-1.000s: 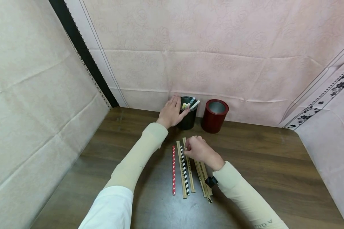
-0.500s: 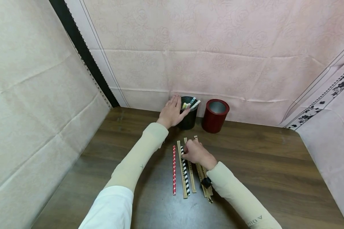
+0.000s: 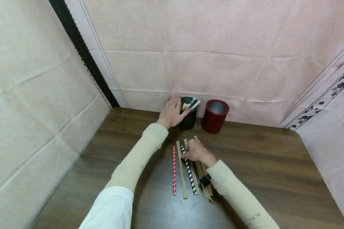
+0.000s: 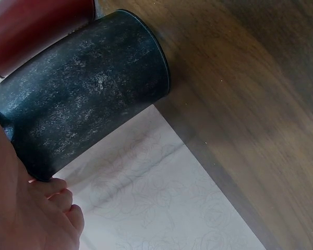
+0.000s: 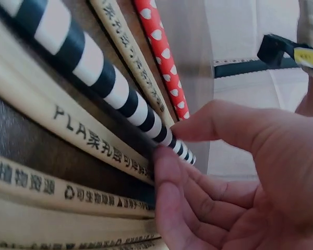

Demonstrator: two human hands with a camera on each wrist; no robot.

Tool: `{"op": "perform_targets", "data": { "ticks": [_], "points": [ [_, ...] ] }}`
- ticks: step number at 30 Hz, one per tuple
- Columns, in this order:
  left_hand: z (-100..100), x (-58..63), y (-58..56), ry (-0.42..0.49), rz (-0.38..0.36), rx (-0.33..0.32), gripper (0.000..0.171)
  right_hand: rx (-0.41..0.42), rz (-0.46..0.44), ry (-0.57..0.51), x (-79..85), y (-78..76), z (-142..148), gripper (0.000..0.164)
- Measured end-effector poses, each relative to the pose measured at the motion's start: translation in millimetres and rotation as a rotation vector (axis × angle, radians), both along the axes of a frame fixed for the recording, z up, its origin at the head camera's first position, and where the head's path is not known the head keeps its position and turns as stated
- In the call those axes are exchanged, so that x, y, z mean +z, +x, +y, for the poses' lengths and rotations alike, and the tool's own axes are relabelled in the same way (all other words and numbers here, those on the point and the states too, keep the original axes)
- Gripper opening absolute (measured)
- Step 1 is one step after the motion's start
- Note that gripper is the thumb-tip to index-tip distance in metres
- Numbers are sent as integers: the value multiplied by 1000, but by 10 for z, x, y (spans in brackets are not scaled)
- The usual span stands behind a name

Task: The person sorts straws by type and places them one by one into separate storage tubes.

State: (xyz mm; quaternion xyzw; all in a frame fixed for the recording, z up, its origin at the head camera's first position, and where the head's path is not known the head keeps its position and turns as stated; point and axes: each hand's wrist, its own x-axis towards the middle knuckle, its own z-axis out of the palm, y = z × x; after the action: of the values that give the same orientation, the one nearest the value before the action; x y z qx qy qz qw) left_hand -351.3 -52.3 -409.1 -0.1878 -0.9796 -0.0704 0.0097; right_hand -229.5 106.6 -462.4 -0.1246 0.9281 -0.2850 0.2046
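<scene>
My left hand (image 3: pixel 172 113) holds the side of a black cup (image 3: pixel 188 120) near its rim, thumb across the front. In the left wrist view the cup's dark wall (image 4: pixel 88 88) shows beside the palm. Several patterned straws (image 3: pixel 192 103) stand inside it. My right hand (image 3: pixel 197 151) pinches a black-and-white striped straw (image 5: pixel 115 88) between thumb and index finger, near the straw's far end. This straw lies slanted, its near end over a paper-wrapped straw. To its left lie another wrapped straw (image 3: pixel 182 171) and a red straw with white hearts (image 3: pixel 174 171).
A dark red cup (image 3: pixel 213 121) stands right of the black one, near the pale patterned cloth (image 3: pixel 217 63) behind the wooden table (image 3: pixel 260 149). Several more wrapped straws (image 3: pixel 205 183) lie bunched under and beside my right forearm.
My right hand has shifted left to the striped straw and pinched it. The straw's near end has swung right, away from the wrapped straw beside it. My left hand stays put.
</scene>
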Motion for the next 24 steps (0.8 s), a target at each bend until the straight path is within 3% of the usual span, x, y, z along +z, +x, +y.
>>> {"op": "perform_targets", "data": {
  "ticks": [4, 8, 12, 19, 24],
  "points": [
    [-2, -15, 9, -1, 4, -2, 91, -18, -54, -68, -11, -7, 72, 57],
    [-2, -15, 18, 0, 17, -1, 90, 3, -53, -127, 27, 1, 146, 53],
    [-4, -6, 24, 9, 21, -1, 90, 32, -18, -161, 109, 22, 211, 49],
    [0, 5, 30, 20, 19, -8, 89, -19, 49, -185, 297, 87, 311, 14],
    [-3, 28, 44, 24, 16, -5, 89, -28, 119, -226, 400, 123, 388, 9]
  ]
}}
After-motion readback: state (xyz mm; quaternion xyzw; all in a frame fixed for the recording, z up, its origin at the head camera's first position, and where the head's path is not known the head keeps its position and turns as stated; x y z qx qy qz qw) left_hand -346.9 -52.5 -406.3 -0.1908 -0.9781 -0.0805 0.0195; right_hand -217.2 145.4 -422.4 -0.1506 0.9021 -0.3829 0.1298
